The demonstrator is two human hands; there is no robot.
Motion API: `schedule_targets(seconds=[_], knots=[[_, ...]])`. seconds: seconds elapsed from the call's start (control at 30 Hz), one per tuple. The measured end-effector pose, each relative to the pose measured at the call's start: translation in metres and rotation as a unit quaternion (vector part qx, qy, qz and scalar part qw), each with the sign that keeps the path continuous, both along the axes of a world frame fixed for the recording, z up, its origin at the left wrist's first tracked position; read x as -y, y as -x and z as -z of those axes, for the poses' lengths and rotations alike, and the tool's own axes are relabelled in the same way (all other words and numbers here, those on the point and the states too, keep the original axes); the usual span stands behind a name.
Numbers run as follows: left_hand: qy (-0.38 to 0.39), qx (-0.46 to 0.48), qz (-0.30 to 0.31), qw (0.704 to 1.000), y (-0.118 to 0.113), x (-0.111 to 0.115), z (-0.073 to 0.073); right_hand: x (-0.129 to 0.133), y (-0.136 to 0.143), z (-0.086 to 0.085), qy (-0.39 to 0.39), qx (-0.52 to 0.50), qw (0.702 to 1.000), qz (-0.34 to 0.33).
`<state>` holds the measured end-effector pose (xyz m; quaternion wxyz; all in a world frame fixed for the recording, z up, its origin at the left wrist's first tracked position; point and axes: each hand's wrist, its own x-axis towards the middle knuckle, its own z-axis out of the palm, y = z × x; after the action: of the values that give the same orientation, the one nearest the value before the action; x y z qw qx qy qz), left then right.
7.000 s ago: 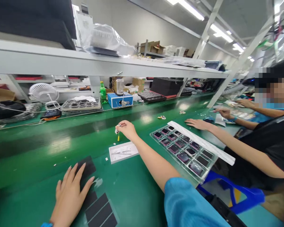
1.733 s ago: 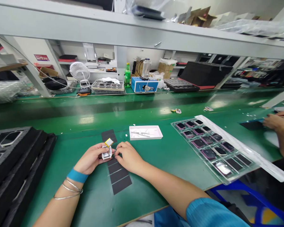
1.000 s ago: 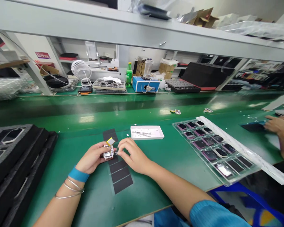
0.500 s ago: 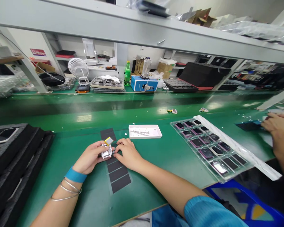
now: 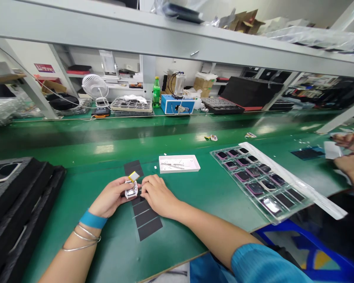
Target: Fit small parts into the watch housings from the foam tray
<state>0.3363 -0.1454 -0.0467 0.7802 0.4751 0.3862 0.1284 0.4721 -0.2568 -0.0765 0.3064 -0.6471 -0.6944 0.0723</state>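
Note:
My left hand (image 5: 115,195) grips a small white-and-silver watch case (image 5: 131,191), its open inside turned up. A small silver battery with a yellow edge (image 5: 133,176) sticks out past the case's far side. Just to the right, the fingers of my right hand (image 5: 157,196) are pinched together by the case's edge. Whatever they hold is too small or hidden to make out. Under both hands lies a clear sheet with a column of black rectangular stickers (image 5: 149,228), partly covered by the fingers.
A shallow white box (image 5: 179,170) with tweezers and tiny bits lies beyond my right hand. To the right is a clear tray of watch screens (image 5: 279,218) beside a long white strip (image 5: 318,200). Black foam trays (image 5: 44,177) are stacked at left. A co-worker's hands (image 5: 352,157) are at far right.
My right fingers have drawn closer together beside the watch case, which stays in my left hand. The co-worker's hands at far right have shifted, and a white piece now shows beside them.

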Motion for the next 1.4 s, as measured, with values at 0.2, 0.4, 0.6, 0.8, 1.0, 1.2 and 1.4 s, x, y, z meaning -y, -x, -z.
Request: schedule_targets(seconds=[0.2,0.4,0.6,0.8,1.0,1.2,1.4], knots=[[-0.022,0.005,-0.012,1.0,-0.002,0.002,0.0,0.002,-0.006,-0.016,-0.108,-0.105,0.988,0.022],[-0.06,-0.003,0.0,0.998,-0.006,0.011,-0.002,0.001,-0.006,-0.018,-0.087,-0.293,0.952,0.007],[-0.058,-0.001,0.023,0.998,-0.007,0.015,0.0,-0.001,0.0,-0.013,-0.023,-0.375,0.926,0.031],[-0.051,0.0,0.027,0.998,-0.008,0.015,0.003,-0.005,0.0,-0.009,-0.021,-0.445,0.895,0.026],[-0.044,-0.007,0.026,0.999,-0.008,0.015,0.002,-0.006,-0.001,-0.009,-0.012,-0.434,0.9,0.025],[-0.04,-0.003,0.025,0.999,-0.009,0.016,0.003,-0.004,0.0,-0.01,-0.02,-0.399,0.917,0.021],[-0.035,0.012,0.017,0.999,-0.01,0.017,0.004,-0.004,0.002,-0.007,-0.075,-0.231,0.97,0.029]])
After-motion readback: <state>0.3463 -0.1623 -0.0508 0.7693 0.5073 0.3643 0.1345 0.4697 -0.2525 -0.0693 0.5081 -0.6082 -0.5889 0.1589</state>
